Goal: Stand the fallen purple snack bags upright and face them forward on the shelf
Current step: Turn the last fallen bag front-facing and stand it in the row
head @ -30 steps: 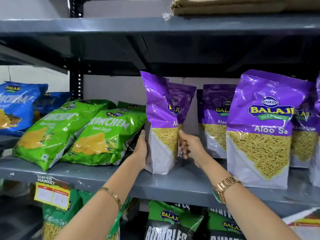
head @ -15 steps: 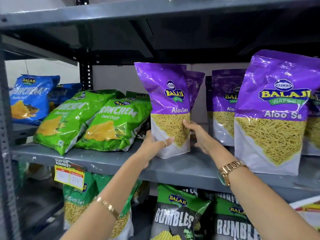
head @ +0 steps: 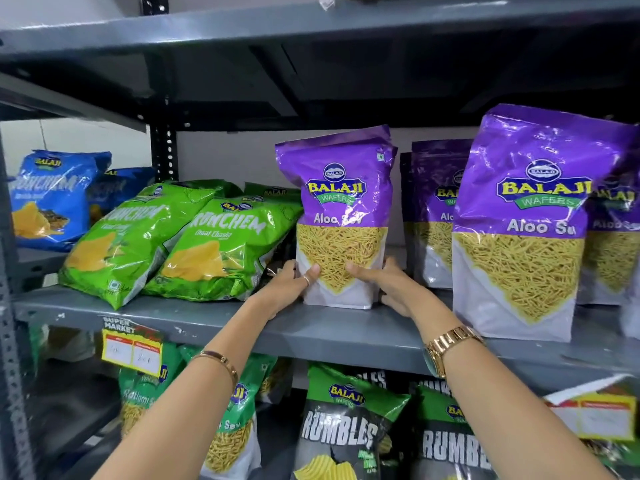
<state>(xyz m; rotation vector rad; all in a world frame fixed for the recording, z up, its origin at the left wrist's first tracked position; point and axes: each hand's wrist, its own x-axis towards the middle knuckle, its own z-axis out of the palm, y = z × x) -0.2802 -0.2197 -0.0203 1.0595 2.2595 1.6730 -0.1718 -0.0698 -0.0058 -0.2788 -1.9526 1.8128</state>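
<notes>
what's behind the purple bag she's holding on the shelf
Behind the held purple bag, the top edge of a second purple bag pokes up. The rest of it, and anything further back, is covered.

A supermarket aisle is showing here: grey steel shelving (head: pixel 346 327) is carrying rows of branded snack bags (head: pixel 519 220), and a "Super Market" price tag (head: pixel 131 344) is hanging at seven o'clock.
</notes>
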